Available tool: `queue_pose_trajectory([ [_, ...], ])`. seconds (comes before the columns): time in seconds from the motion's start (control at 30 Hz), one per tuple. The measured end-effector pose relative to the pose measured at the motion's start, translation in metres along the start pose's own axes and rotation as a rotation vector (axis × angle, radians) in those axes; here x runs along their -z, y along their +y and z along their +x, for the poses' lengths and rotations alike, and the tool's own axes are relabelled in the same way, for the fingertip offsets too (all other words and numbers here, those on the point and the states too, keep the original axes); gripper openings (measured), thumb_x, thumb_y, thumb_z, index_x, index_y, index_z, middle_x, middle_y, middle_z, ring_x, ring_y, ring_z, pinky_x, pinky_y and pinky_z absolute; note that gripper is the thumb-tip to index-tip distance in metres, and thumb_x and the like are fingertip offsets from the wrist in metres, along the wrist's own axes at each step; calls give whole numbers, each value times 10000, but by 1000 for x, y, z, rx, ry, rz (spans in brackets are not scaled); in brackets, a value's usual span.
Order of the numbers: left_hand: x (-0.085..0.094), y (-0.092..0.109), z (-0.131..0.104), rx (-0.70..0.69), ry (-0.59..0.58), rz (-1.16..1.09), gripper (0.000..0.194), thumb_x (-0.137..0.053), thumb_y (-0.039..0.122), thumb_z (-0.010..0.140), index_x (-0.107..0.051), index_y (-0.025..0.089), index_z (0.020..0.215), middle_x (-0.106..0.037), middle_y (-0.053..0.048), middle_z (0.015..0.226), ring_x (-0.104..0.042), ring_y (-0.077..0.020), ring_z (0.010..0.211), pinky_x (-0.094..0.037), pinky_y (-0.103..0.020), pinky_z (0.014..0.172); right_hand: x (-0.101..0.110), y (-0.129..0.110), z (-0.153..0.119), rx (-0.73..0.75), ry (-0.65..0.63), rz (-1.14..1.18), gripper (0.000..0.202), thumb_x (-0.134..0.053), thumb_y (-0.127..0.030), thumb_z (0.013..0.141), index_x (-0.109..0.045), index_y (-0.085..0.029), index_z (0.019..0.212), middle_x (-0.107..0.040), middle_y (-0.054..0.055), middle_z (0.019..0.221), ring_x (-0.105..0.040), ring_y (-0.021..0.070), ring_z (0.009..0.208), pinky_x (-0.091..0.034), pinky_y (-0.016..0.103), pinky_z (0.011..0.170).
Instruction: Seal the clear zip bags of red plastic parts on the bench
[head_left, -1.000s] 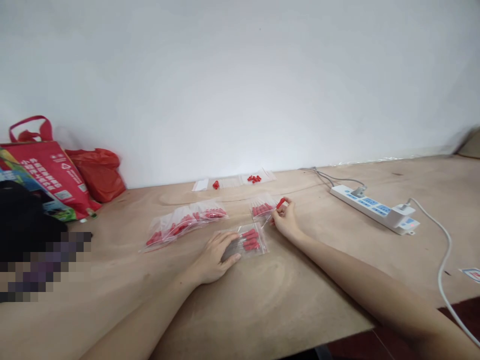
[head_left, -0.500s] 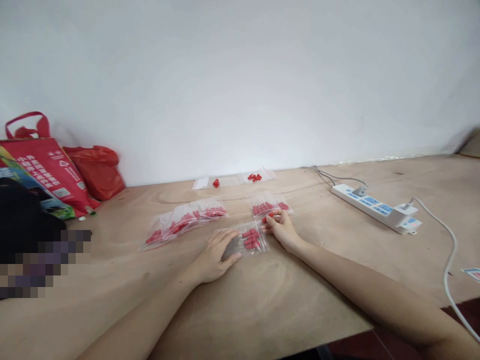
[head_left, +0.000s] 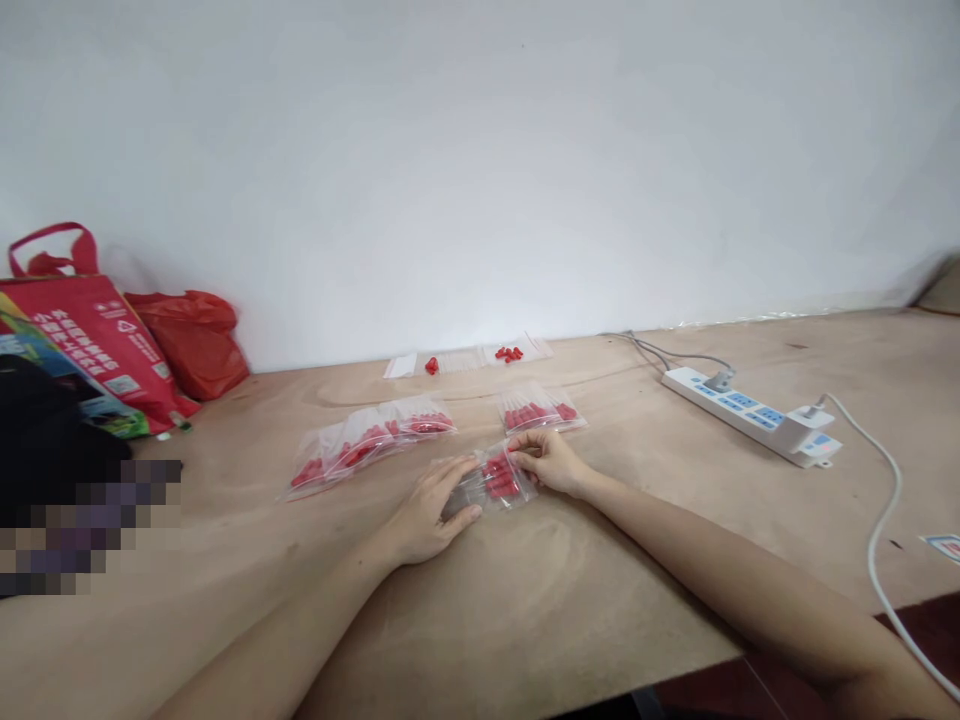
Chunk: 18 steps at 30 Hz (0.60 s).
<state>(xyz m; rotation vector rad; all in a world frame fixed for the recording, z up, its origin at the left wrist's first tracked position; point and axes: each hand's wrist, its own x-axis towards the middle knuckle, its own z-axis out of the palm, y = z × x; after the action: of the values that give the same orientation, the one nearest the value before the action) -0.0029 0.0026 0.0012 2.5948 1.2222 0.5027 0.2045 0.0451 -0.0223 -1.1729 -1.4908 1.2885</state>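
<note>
My left hand [head_left: 433, 510] lies over the left end of a clear zip bag [head_left: 512, 497], its fingers stretched out and its thumb apart from them. Several red-handled pieces [head_left: 501, 478] with thin greyish shafts show in a stack at this bag. At its upper right, my right hand [head_left: 551, 462] is closed in a pinch on a red piece [head_left: 514, 449], mostly hidden by the fingers. Just beyond the right hand are clear bags [head_left: 532, 408] with more red pieces. A row of similar filled bags [head_left: 375, 437] lies to the left.
Against the wall lie flat bags [head_left: 461, 362] with a few red pieces on top. A white power strip [head_left: 750, 412] with plugs and a trailing cable [head_left: 885, 520] is at right. A red shopping bag [head_left: 97, 330] and a red plastic bag [head_left: 199, 335] stand at left.
My right hand has moved left and slightly down with the red piece, from beside the clear bag to over the stacked red handles. My left hand has barely moved.
</note>
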Motion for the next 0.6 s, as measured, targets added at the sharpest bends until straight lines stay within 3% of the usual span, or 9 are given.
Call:
queue_pose_trajectory([
  [0.3, -1, -1, 1, -23, -3, -26, 463, -457, 330, 796, -347, 223, 1234, -375, -56, 1306, -340, -215, 1203, -292, -415, 1005, -3, 4, 5, 37, 120, -88, 151, -606, -244, 621, -551, -128, 541, -516, -39, 445, -398, 33, 343, -299, 147, 325],
  [0.43, -2, -4, 1, -14, -20, -28, 475, -456, 334, 798, -332, 226, 1243, -364, -55, 1313, -333, -216, 1207, -281, -420, 1009, 7, 1, 2, 55, -87, -95, 166, -616, -275, 632, -610, -120, 692, -577, -22, 574, -438, 30, 413, -309, 132, 349],
  [0.6, -1, -2, 1, -8, -31, -35, 475, -449, 334, 803, -320, 228, 1248, -367, -54, 1310, -331, -206, 1205, -284, -409, 1008, 29, -8, 0, -34, -396, -35, 435, -701, -315, 547, -612, -134, 932, -602, -35, 623, -412, 8, 377, -306, 129, 348],
])
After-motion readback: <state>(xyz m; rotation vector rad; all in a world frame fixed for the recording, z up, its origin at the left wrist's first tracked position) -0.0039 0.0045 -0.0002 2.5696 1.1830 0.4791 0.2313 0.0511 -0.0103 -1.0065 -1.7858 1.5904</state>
